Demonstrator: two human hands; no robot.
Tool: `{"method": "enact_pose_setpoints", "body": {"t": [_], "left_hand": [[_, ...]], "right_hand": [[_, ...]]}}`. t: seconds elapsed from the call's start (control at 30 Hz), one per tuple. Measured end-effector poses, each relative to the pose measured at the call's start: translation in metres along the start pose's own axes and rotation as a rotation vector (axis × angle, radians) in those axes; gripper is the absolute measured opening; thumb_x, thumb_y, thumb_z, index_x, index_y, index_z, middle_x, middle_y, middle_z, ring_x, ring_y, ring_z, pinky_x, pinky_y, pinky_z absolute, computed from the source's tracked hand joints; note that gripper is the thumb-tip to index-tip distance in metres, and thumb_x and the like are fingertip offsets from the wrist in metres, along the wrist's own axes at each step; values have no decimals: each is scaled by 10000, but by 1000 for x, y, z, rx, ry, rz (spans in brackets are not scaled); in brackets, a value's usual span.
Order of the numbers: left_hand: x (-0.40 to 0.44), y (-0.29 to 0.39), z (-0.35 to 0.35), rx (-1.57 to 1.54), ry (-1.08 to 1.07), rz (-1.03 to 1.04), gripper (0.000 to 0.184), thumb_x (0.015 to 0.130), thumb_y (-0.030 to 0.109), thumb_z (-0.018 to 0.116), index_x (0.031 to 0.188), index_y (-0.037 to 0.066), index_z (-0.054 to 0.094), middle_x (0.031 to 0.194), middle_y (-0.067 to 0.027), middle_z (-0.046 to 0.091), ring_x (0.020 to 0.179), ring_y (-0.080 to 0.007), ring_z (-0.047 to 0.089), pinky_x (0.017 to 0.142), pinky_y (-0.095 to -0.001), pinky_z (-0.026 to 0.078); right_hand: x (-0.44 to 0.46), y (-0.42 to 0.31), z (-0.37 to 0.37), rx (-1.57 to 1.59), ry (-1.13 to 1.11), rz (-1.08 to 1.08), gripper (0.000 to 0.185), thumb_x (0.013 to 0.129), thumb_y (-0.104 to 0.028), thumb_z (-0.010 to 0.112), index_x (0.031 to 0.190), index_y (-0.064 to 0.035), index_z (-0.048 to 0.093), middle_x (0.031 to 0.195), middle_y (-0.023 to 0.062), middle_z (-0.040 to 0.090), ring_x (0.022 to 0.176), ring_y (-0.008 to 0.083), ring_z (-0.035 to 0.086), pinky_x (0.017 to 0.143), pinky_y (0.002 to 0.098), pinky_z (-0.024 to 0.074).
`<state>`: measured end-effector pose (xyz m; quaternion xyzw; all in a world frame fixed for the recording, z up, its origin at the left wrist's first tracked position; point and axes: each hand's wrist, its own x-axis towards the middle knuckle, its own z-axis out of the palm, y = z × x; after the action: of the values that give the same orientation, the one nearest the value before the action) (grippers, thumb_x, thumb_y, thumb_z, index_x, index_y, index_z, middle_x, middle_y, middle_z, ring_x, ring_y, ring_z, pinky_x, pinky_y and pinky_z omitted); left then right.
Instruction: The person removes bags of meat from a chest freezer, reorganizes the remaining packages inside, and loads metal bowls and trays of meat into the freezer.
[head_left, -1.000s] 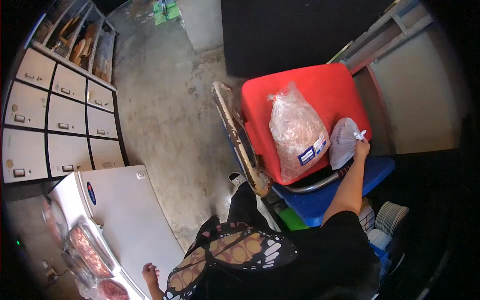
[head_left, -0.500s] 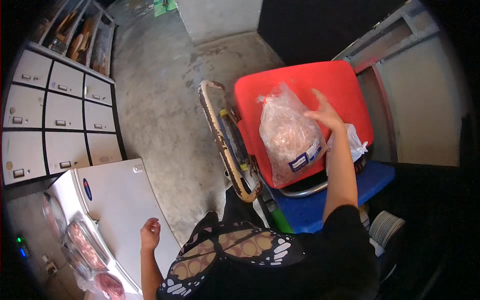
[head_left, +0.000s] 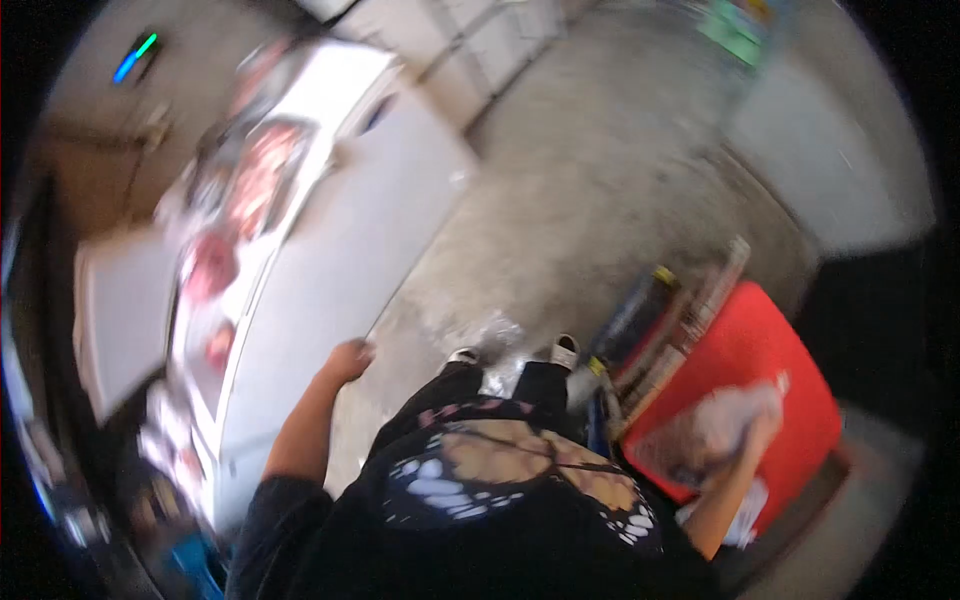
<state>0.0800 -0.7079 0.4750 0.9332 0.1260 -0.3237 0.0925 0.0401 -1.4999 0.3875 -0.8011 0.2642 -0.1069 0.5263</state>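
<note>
On a red chair seat [head_left: 790, 345] at the right lies a clear plastic bag [head_left: 700, 425] with pale pinkish contents, blurred by motion. My right hand [head_left: 764, 428] is against its upper part, and the fingers look curled around the plastic. A smaller white bag [head_left: 745, 515] sits partly hidden by my right forearm. My left hand [head_left: 350, 360] is closed in a loose fist with nothing visible in it. It is beside the edge of a white fridge-like appliance [head_left: 350, 220]; whether it touches it I cannot tell.
A tray of pinkish meat [head_left: 268, 180] and a rounded red bundle [head_left: 210, 265] stand along the appliance's far side. White lockers [head_left: 500, 45] are behind it. Long items [head_left: 640, 320] and a worn metal handle [head_left: 695, 330] are beside the seat. Clear plastic [head_left: 495, 335] lies near my feet.
The view has swung left, bringing the appliance nearer the middle and the red seat lower right. My right hand has moved from beside the plastic bag onto its upper part.
</note>
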Motion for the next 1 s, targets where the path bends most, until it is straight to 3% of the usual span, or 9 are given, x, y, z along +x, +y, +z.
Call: {"method": "enact_pose_setpoints", "body": {"t": [0.07, 0.1, 0.13, 0.17, 0.33, 0.63, 0.87, 1.0], "left_hand": [[-9, -11, 6, -165, -14, -129, 298, 746, 254, 558, 994, 93, 595, 918, -148, 625, 880, -299, 589, 781, -377, 463], [-13, -12, 3, -200, -11, -160, 288, 744, 254, 561, 988, 106, 598, 921, -134, 628, 880, -283, 591, 779, -368, 464], [-17, -17, 4, -231, -16, -175, 278, 743, 254, 565, 983, 118, 601, 923, -120, 632, 880, -267, 593, 778, -359, 466], [-20, -30, 10, -260, -17, -199, 273, 746, 258, 566, 981, 123, 603, 928, -114, 632, 882, -263, 593, 780, -358, 466], [-17, -73, 45, -273, -105, -237, 253, 756, 280, 573, 966, 144, 610, 951, -95, 632, 900, -253, 592, 791, -354, 465], [-62, -225, 139, -786, 258, -274, 243, 769, 242, 568, 977, 123, 609, 857, -110, 644, 807, -262, 617, 725, -354, 476], [-205, -369, 284, -1009, 421, -713, 240, 771, 251, 575, 961, 110, 614, 861, -146, 640, 813, -285, 619, 734, -358, 479], [-281, -432, 327, -1077, 527, -965, 231, 779, 246, 586, 952, 96, 615, 861, -142, 643, 802, -285, 620, 732, -346, 482]], "right_hand": [[-23, -17, -4, 128, 25, -116, 115, 741, -67, 505, 813, -16, 578, 810, 43, 584, 727, 161, 545, 680, 305, 467], [-26, 4, -20, 17, 125, -86, 109, 757, -85, 511, 804, -8, 572, 799, 54, 582, 714, 163, 538, 675, 311, 467], [-34, 2, -39, -29, 82, -139, 223, 796, -68, 464, 958, 39, 573, 890, 82, 582, 816, 200, 542, 768, 339, 453], [-45, -3, -45, -91, 78, -148, 227, 797, -71, 465, 965, 40, 570, 897, 85, 581, 820, 203, 542, 770, 342, 453], [-61, -57, 14, -237, 212, -106, 252, 803, -88, 472, 1003, 42, 555, 931, 103, 576, 839, 222, 545, 779, 355, 454], [-98, -238, 173, -196, 291, -401, 307, 814, -118, 485, 1070, 46, 528, 991, 135, 567, 874, 256, 551, 795, 378, 455], [-177, -415, 284, 31, 235, -717, 355, 822, -141, 495, 1122, 49, 506, 1039, 159, 560, 901, 282, 555, 808, 396, 457], [-226, -491, 379, 284, -29, -811, 384, 826, -154, 500, 1152, 50, 494, 1066, 173, 556, 917, 297, 557, 815, 407, 457]]}}
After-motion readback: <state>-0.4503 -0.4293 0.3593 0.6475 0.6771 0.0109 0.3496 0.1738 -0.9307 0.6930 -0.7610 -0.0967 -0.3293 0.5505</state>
